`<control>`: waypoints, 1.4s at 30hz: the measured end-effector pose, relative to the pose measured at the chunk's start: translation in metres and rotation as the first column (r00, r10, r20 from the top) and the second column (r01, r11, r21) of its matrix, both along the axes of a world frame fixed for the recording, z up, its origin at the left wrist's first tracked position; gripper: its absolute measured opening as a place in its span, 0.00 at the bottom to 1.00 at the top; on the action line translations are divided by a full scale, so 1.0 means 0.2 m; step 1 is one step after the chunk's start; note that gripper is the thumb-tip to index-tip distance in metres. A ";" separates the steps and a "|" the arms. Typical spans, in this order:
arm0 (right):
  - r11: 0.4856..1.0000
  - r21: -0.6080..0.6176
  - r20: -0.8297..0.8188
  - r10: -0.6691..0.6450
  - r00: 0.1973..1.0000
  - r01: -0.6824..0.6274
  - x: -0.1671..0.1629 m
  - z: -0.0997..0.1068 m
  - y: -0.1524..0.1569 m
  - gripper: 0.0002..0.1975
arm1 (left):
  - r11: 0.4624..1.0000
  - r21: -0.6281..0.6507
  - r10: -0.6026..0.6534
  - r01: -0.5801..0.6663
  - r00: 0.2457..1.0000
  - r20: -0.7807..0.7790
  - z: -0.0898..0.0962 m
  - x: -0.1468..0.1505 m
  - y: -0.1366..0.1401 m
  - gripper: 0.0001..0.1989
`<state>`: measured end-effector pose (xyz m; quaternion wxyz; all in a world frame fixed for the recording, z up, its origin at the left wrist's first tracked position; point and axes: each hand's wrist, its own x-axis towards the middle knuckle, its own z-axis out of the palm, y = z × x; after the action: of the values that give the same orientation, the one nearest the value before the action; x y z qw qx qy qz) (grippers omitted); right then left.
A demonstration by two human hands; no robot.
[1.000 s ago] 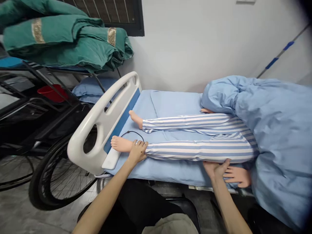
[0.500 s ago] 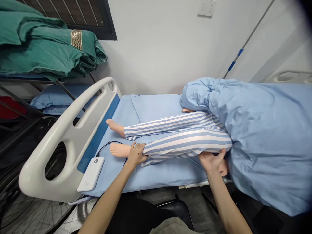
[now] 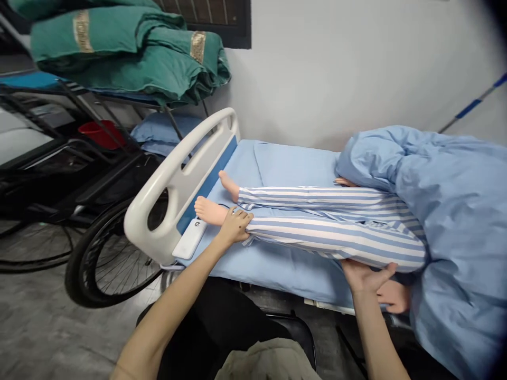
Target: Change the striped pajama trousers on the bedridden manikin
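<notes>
On the bed lies a manikin in blue-and-white striped trousers (image 3: 317, 196), its lower body showing. My left hand (image 3: 236, 226) wraps around the near leg at the ankle, just above the bare near foot (image 3: 209, 210). Palm up, my right hand (image 3: 365, 275) is under the same leg near the thigh, thumb out to the side and fingers partly hidden beneath the fabric. The near leg (image 3: 309, 232) looks slightly raised from the sheet. The far foot (image 3: 228, 184) rests by the footboard. A manikin hand (image 3: 395, 296) shows beside my right wrist.
A white power bank (image 3: 190, 240) lies at the footboard (image 3: 152, 182). A bunched blue quilt (image 3: 455, 211) covers the manikin's upper part. A wheelchair wheel (image 3: 106, 264) stands left of the bed, and folded green covers (image 3: 130, 58) are stacked behind. A black chair (image 3: 299, 330) is below me.
The view has turned left, so the bed appears farther right. Both hands keep their places on the near leg, which seems lifted a little, its foot now closer to the footboard.
</notes>
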<state>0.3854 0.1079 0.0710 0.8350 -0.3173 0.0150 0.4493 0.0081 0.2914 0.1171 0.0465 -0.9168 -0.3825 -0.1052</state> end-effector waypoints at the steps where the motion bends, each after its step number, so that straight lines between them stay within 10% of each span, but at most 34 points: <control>1: 1.000 0.006 0.012 0.014 1.000 -0.014 -0.01 -0.04 0.00 0.38 | 1.000 -0.003 0.007 -0.007 1.000 -0.025 0.02 -0.03 0.00 0.20; 8: 0.997 -0.017 0.011 0.076 0.997 -0.076 -0.07 -0.26 0.05 0.37 | 1.000 0.031 0.006 0.000 0.980 -0.199 0.09 -0.14 -0.02 0.24; 15: 0.990 -0.031 0.056 0.137 0.989 -0.136 -0.06 -0.36 0.05 0.39 | 1.000 -0.010 0.014 -0.017 0.974 -0.228 -0.03 -0.14 -0.01 0.25; 42: 0.953 -0.133 0.107 0.286 0.952 -0.272 -0.10 -0.14 -0.03 0.38 | 0.993 -0.107 0.035 -0.040 0.998 -0.050 -0.08 -0.14 -0.01 0.17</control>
<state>0.3646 0.1014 0.0423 0.7423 -0.3922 -0.0561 0.5404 -0.0194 0.2885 0.1011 0.0082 -0.9129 -0.4035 -0.0613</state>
